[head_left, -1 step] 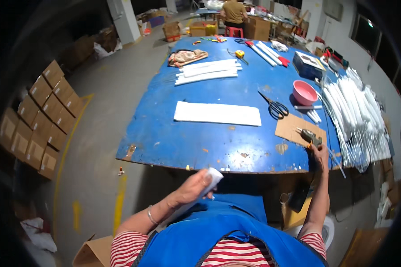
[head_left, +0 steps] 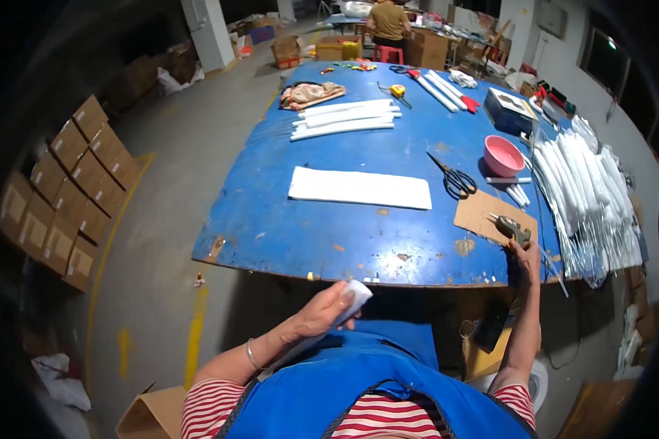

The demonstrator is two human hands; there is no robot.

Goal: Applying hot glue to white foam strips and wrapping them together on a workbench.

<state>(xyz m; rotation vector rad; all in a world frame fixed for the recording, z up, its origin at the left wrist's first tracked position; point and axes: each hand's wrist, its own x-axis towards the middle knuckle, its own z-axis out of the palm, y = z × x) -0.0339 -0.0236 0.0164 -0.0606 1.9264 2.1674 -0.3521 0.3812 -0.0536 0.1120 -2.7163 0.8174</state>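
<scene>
My left hand is closed around a white rolled tube, held in front of my body just below the table's front edge. Its lower part is hidden by my fingers. At the right, my right hand grips the handle of a dark hot glue gun. The gun's nozzle lies over a piece of brown cardboard. A flat white strip of cloth-like material lies across the blue table. Black-handled scissors rest beyond the cardboard.
White rolls lie at the far left, near a patterned cloth and yellow tape measure. A pink bowl, dark box and heap of wrapped white rolls occupy the right. Cartons are stacked left; someone sits far back.
The whole view has shifted very slightly. Both hands keep their holds, and nothing on the table has visibly been moved.
</scene>
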